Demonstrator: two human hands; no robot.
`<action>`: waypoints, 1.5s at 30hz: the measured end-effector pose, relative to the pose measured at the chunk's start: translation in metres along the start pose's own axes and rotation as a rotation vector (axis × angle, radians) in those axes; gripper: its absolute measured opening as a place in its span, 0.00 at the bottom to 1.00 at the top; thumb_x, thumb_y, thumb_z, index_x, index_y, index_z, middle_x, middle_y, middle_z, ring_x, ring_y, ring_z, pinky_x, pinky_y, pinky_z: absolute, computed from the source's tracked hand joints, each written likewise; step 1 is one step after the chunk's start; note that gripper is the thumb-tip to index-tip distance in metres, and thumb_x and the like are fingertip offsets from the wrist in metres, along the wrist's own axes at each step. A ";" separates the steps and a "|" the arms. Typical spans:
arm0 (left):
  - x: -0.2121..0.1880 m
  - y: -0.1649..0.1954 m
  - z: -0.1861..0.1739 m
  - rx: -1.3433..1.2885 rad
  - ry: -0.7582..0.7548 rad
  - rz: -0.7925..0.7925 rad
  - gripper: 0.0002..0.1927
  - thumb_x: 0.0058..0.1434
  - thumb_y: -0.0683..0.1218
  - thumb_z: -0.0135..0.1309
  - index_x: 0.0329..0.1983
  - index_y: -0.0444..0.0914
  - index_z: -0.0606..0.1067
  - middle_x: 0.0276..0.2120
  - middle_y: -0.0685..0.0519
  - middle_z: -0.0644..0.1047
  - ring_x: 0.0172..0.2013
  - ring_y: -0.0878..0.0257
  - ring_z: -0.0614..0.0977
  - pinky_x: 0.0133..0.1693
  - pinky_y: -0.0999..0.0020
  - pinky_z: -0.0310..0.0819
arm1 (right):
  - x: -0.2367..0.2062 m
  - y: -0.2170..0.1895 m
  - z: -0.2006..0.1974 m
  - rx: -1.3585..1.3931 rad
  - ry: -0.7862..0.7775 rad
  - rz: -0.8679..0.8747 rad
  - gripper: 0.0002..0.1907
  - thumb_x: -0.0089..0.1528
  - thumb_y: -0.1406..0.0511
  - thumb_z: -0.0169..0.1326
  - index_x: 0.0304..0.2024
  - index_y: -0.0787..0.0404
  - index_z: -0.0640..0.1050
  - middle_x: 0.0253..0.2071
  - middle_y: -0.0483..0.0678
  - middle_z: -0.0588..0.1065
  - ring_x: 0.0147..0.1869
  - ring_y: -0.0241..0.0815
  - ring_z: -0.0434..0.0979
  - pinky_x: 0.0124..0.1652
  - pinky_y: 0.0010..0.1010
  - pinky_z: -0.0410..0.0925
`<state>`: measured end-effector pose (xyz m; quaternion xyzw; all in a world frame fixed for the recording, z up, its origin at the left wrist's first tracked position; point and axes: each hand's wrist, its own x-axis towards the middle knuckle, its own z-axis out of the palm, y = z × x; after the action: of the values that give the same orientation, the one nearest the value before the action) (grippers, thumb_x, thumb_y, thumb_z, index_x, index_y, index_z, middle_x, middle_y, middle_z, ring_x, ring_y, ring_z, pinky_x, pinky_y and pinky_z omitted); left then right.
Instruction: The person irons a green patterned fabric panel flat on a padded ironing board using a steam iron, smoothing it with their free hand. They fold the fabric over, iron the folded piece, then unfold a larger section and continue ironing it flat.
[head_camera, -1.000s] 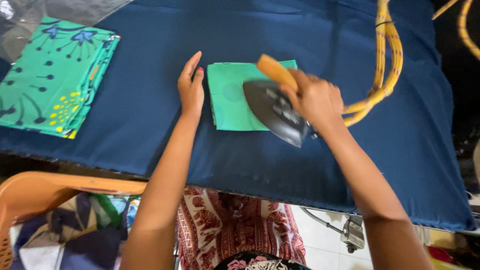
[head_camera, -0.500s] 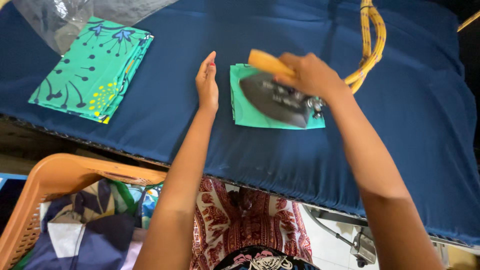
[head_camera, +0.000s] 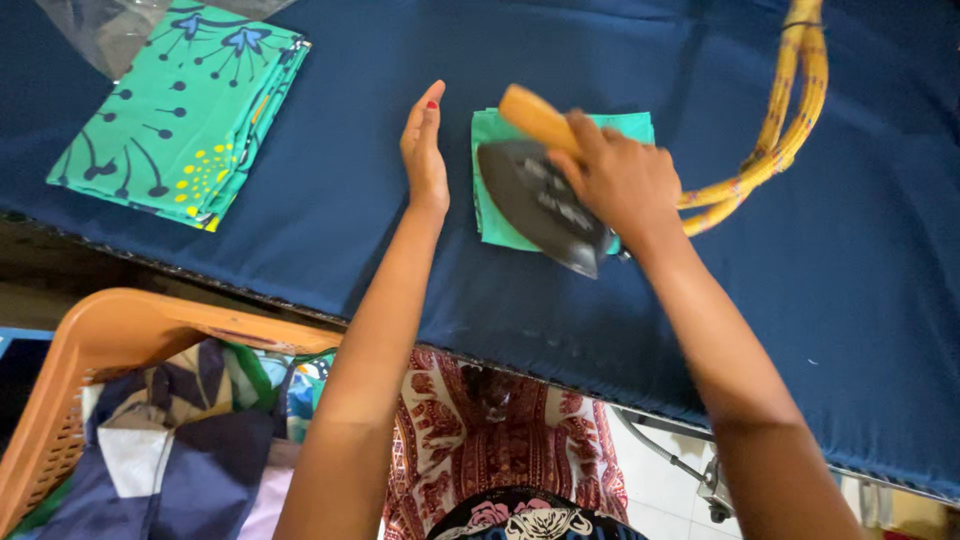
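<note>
**Ironing station: small green cloth under the iron**

Right hand (head_camera: 622, 180) closed on the wooden handle of a dark iron (head_camera: 545, 205), resting on a folded green cloth (head_camera: 500, 175) mid-board. Left hand (head_camera: 425, 150) flat, open, just beside the cloth, holding nothing. Best practice: keep those fingers off the sole's path. Nearby: yellow cord (head_camera: 775, 140), patterned folded fabric (head_camera: 185, 115), orange basket (head_camera: 95, 350).

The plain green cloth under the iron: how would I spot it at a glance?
Start at the blue board. Near its middle, just right of the left hand, the cloth lies under the iron, which the right hand grips. Unlike the patterned stack far left, it is plain and small.
</note>
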<state>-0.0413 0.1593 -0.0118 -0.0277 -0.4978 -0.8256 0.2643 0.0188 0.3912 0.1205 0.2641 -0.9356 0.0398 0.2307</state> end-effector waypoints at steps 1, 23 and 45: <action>0.000 0.001 0.000 0.000 -0.009 0.012 0.27 0.76 0.55 0.46 0.67 0.31 0.71 0.67 0.45 0.73 0.70 0.58 0.68 0.73 0.62 0.52 | 0.013 -0.003 0.008 -0.004 0.003 0.047 0.25 0.67 0.49 0.58 0.59 0.54 0.74 0.34 0.53 0.80 0.33 0.59 0.81 0.30 0.50 0.72; -0.007 0.005 0.003 0.637 -0.339 0.181 0.22 0.76 0.58 0.46 0.67 0.46 0.75 0.71 0.54 0.73 0.77 0.53 0.61 0.79 0.53 0.47 | -0.026 0.022 -0.037 0.277 -0.315 -0.099 0.20 0.63 0.48 0.59 0.48 0.53 0.78 0.26 0.55 0.77 0.33 0.62 0.79 0.32 0.51 0.70; -0.022 0.000 0.007 1.150 -0.474 0.226 0.25 0.61 0.49 0.62 0.63 0.49 0.75 0.70 0.50 0.66 0.70 0.52 0.63 0.71 0.42 0.42 | 0.014 0.150 0.035 -0.109 -0.040 0.416 0.23 0.65 0.48 0.61 0.49 0.58 0.73 0.34 0.63 0.78 0.38 0.70 0.80 0.35 0.57 0.73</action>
<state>-0.0243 0.1745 -0.0148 -0.1157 -0.9009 -0.3645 0.2053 -0.0828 0.5063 0.1028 0.0532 -0.9751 0.0306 0.2130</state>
